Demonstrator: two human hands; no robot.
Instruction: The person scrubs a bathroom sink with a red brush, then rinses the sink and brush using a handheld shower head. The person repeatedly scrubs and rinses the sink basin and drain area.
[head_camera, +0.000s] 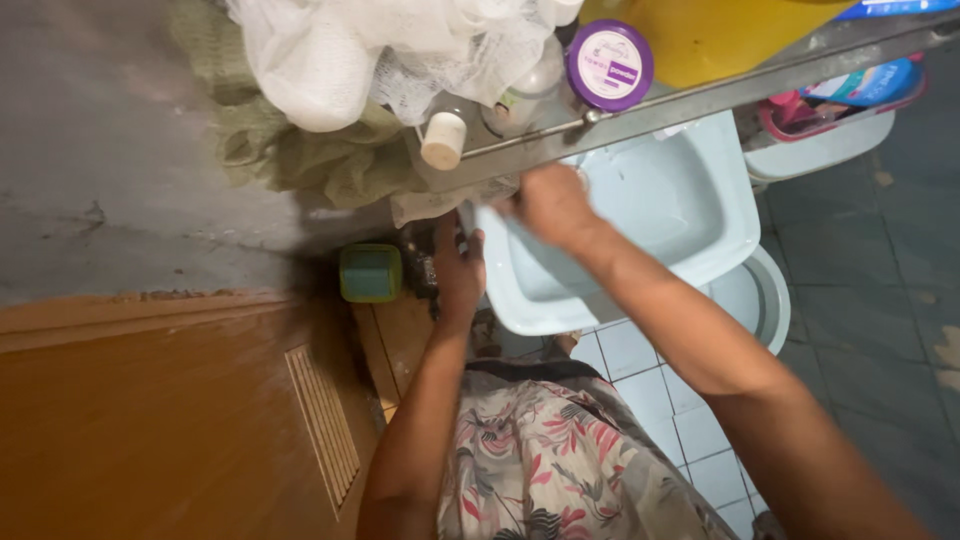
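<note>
While the head camera looks straight down, the left hand (458, 268) is closed around the near left rim of a pale blue square basin (690, 215), thumb side toward the basin, gripping it at the corner. The right hand (550, 203) lies over the basin's upper left edge, just under a metal shelf rail (700, 95); its fingers are curled, but whether they pinch the rim or merely rest on it cannot be told. The basin is tilted, held above a round pale tub (765, 295) that shows below its lower right corner, over a tiled floor (660, 400). On the shelf above stand a purple-lidded round jar (609, 64), a bottle with a cream cap (444, 140), a yellow container (720, 35) and a heap of white netting (380, 50) over green cloth (300, 150). A small green box (370, 272) sits just left of the left hand, beside a brown louvred door (170, 420). Floral-print clothing (560, 470) shows between the forearms.
</note>
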